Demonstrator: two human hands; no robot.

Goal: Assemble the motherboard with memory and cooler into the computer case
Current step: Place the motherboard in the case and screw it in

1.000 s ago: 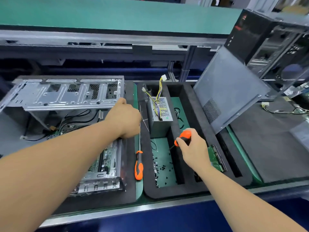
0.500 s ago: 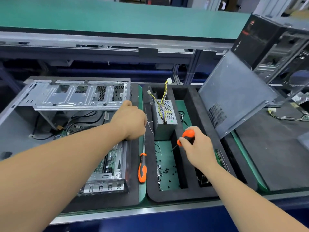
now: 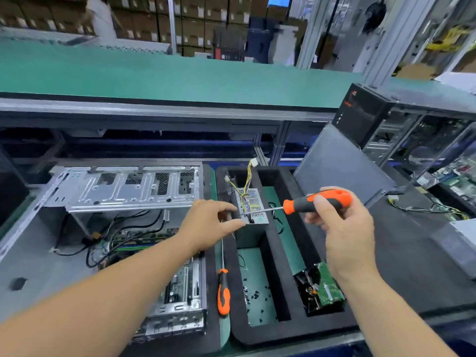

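2 hands (image 3: 206, 225) (image 3: 342, 228) | R grips screwdriver (image 3: 318, 202) | tip hidden by L fingers (image 3: 231, 224)

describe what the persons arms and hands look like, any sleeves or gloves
Both forearms are bare all the way to the bottom edge of the picture, so no sleeves show. The left hand and right hand wear no gloves. No watch, ring or wristband is visible on either one.

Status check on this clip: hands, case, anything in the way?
Right hand grips screwdriver. Left hand at its tip, fingers pinched, contents too small to tell. Case open, board inside. Second screwdriver lies beside it.
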